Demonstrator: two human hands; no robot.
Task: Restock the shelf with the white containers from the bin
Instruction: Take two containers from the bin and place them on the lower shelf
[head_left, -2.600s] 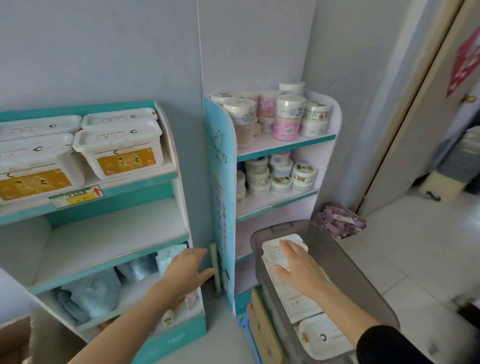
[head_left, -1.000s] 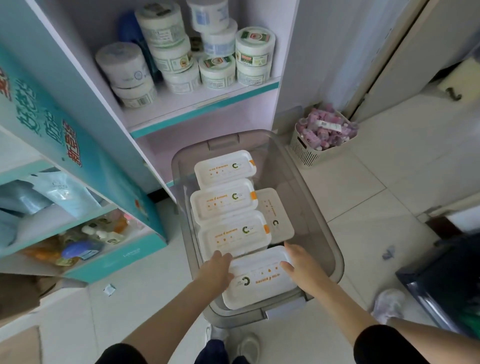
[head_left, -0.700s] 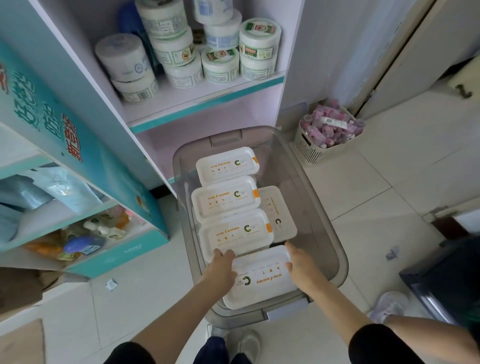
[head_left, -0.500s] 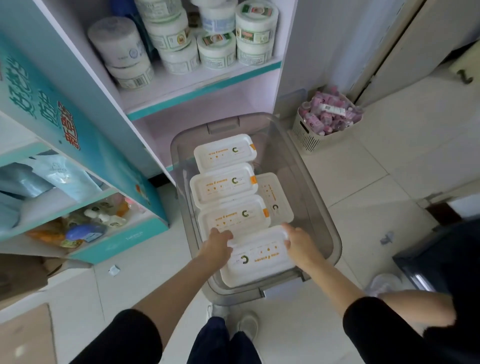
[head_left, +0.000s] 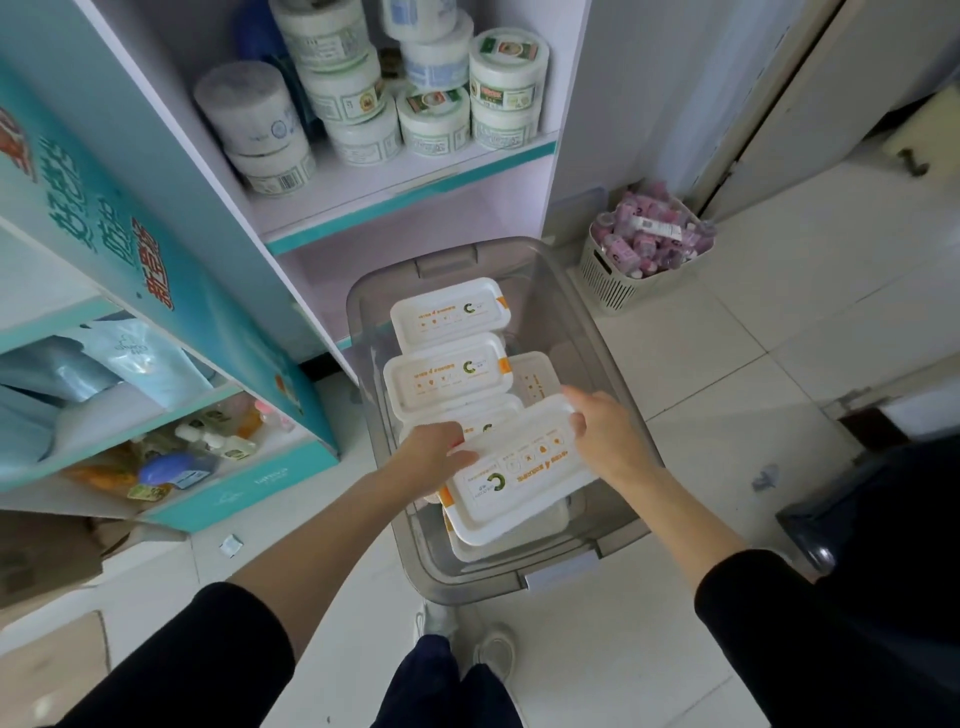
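Head view, looking down: I see both hands on one white container (head_left: 519, 473) at the near end of the grey see-through bin (head_left: 589, 332). Left hand (head_left: 434, 457) grips the container's left short end, thumb lying on the lid; the fingers below are hidden from me. Right hand (head_left: 605, 436) curls its fingers over the far right corner. Container sits tilted, right end higher, above the bin's near rim line and over another white lid (head_left: 519, 538) lying underneath it. Further back in the bin: three more white containers in a row (head_left: 447, 371), the nearest partly covered by the held one, plus one lying lengthwise (head_left: 532, 376) along their right side. Bin stands on the tiled floor (head_left: 727, 353), its far end touching or just beside the foot of a narrow shelf unit (head_left: 410, 192) stocked with round white jars (head_left: 434, 122). Slotted basket (head_left: 610, 283) of small pink items sits right of the bin, near the wall. Lower shelf (head_left: 208, 441) to the left holds bottles and pouches.
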